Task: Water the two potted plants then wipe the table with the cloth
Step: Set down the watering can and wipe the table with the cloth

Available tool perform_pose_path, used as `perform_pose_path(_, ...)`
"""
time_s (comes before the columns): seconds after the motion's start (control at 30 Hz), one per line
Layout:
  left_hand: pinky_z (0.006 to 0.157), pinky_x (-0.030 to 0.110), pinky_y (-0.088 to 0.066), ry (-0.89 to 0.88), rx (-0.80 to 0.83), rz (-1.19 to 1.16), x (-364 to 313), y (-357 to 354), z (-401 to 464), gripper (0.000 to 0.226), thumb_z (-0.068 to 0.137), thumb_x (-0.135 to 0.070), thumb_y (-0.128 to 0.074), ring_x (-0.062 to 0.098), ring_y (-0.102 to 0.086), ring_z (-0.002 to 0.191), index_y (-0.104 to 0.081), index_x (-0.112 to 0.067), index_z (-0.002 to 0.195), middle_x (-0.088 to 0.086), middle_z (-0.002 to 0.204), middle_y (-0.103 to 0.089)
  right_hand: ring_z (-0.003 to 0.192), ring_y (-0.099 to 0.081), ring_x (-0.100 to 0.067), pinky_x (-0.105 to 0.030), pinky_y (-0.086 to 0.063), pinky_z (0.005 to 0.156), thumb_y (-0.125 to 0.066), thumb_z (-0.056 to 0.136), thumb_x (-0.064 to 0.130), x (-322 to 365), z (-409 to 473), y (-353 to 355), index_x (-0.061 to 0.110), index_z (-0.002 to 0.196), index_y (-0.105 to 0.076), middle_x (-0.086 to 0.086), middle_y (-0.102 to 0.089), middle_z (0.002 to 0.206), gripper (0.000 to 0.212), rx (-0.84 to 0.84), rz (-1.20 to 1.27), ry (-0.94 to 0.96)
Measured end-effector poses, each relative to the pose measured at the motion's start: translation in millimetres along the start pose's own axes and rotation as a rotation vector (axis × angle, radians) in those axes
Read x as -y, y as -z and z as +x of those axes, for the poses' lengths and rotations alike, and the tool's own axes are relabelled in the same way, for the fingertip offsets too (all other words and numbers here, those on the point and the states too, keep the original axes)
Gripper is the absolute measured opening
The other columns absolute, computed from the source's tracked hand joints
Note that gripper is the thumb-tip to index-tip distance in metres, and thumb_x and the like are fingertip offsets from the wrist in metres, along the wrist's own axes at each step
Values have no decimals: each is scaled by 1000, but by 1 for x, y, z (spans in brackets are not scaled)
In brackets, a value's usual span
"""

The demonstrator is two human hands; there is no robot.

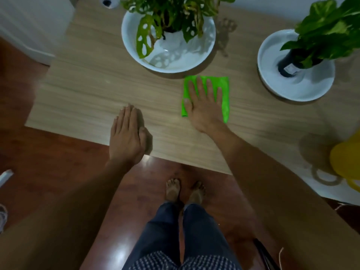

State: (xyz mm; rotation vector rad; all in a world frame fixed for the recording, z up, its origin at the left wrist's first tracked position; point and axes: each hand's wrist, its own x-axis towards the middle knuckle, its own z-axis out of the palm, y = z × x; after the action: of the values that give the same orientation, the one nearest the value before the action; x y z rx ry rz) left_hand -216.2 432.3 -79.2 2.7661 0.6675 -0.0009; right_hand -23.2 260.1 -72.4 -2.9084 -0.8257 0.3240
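Observation:
A bright green folded cloth (225,94) lies on the light wooden table (87,90). My right hand (204,102) rests flat on the cloth, fingers spread, pressing it to the tabletop. My left hand (126,135) lies flat near the table's front edge, fingers together, holding nothing. A plant with holed leaves (171,14) stands in a white bowl (167,61) at the back middle. A second leafy plant (327,30) in a dark pot sits in a white bowl (292,88) at the right. A yellow watering can (346,158) shows at the right edge.
The table's front edge runs diagonally across the view, with red-brown floor below it. My bare feet (185,190) and dark trousers stand just in front of the table. A white cabinet (33,26) is at the back left. A small white object (109,1) sits at the table's far edge.

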Motion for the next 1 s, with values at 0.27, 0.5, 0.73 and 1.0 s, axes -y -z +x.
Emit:
perform_pose_path(0.27, 127, 46, -21, -79, -48, -13, -6, 17, 13, 64, 97, -33, -30, 26, -22, 157, -29, -10, 157, 12, 167, -26, 159, -19, -27, -57, -10, 126, -28, 106, 52, 52, -65, -29, 31, 152, -49, 3, -38, 165, 55, 123, -170, 817)
perform_pose_path(0.5, 129, 45, -15, -124, 29, -12, -38, 7, 14, 65, 99, -34, -29, 24, -16, 158, -23, -9, 159, 12, 169, -21, 160, -9, -31, -58, -2, 125, -20, 106, 54, -59, -31, -3, 36, 164, -14, 4, -11, 173, 61, 8, -38, 117)
perform_pose_path(0.73, 128, 45, -19, -237, 54, -32, -85, -20, 20, 64, 101, -36, -31, 24, -20, 157, -25, -10, 159, 10, 168, -24, 159, -14, -27, -55, -8, 127, -27, 107, 54, -67, -121, -26, 35, 163, -21, 5, -19, 172, 59, 53, -155, 555)
perform_pose_path(1.0, 129, 42, -12, -447, 124, -68, -161, -46, 14, 63, 105, -41, -26, 20, -11, 159, -19, -12, 161, 7, 170, -18, 157, -21, -31, -61, -19, 123, -23, 105, 54, -228, -149, -4, 38, 163, -17, 2, -22, 171, 60, -157, -4, -383)
